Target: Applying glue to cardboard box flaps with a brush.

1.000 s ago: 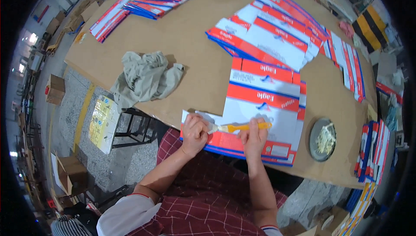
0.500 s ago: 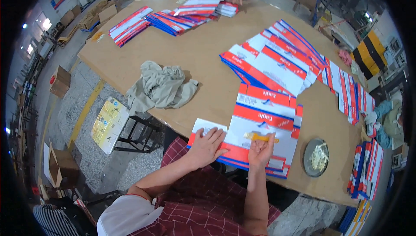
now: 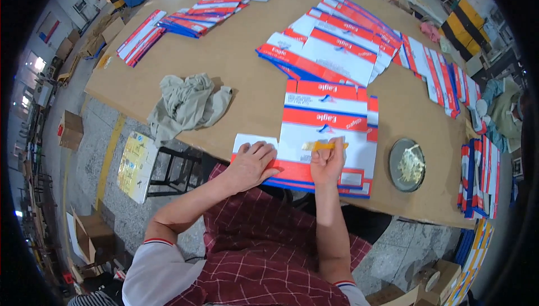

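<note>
A flat printed carton blank (image 3: 331,115) in white, red and blue lies at the table's near edge. My left hand (image 3: 252,164) rests open on its left flap, fingers laid out flat. In my closed right hand (image 3: 328,165) is a small brush (image 3: 321,145) with a yellow handle. Its pale bristles point left, over the white middle panel; I cannot tell whether they touch it. Right of the blank stands a round grey dish (image 3: 397,178) with a lumpy, pale paste-like substance (image 3: 411,167) in it.
Overlapping carton blanks (image 3: 342,53) lie just beyond, with further piles at the far left (image 3: 202,14) and right (image 3: 435,81). A crumpled grey-green cloth (image 3: 188,104) sits on the left edge. Beside the table is a stool (image 3: 137,165). Another person's sleeve (image 3: 494,95) shows at the right.
The whole view has shifted, so the table sits higher in the picture. The person's hand at the far side is out of view. My hands and the brush hold nearly the same places over the blank.
</note>
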A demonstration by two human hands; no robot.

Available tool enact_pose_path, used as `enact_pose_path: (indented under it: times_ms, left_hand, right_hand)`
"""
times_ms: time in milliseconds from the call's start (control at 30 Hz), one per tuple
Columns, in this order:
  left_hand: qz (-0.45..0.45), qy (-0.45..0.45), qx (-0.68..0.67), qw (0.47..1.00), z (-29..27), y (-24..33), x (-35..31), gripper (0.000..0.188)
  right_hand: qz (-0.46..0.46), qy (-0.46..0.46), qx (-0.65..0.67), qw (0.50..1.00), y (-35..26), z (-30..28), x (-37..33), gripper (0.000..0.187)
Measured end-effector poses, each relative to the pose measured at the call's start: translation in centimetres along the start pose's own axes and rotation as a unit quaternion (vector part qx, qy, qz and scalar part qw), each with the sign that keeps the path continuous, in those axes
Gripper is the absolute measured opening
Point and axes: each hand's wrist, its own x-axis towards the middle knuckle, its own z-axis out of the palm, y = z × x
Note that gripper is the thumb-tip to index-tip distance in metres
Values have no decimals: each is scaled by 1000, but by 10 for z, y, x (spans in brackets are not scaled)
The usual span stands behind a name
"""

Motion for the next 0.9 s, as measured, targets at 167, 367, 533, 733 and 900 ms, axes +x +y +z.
enact_pose_path:
  times_ms: [167, 367, 533, 733, 900]
  left_hand:
    - [-79, -21, -309, 947, -34, -52, 74, 37]
    - [30, 125, 26, 991, 12, -147, 216, 79]
    - [-3, 5, 48, 999, -3, -163, 248, 89]
    - [104, 59, 124, 985, 12, -182, 252, 68]
    - [51, 1, 195, 979, -32, -179, 250, 29]
  right_hand:
    - [0, 30, 47, 998, 2, -2, -6, 24]
    - [-7, -12, 36, 999, 8, -13, -9, 22]
    - [26, 119, 31, 992, 2, 10, -16, 31]
    - [31, 42, 64, 997, 3, 0, -7, 32]
    - [14, 48, 34, 998, 3, 2, -10, 31]
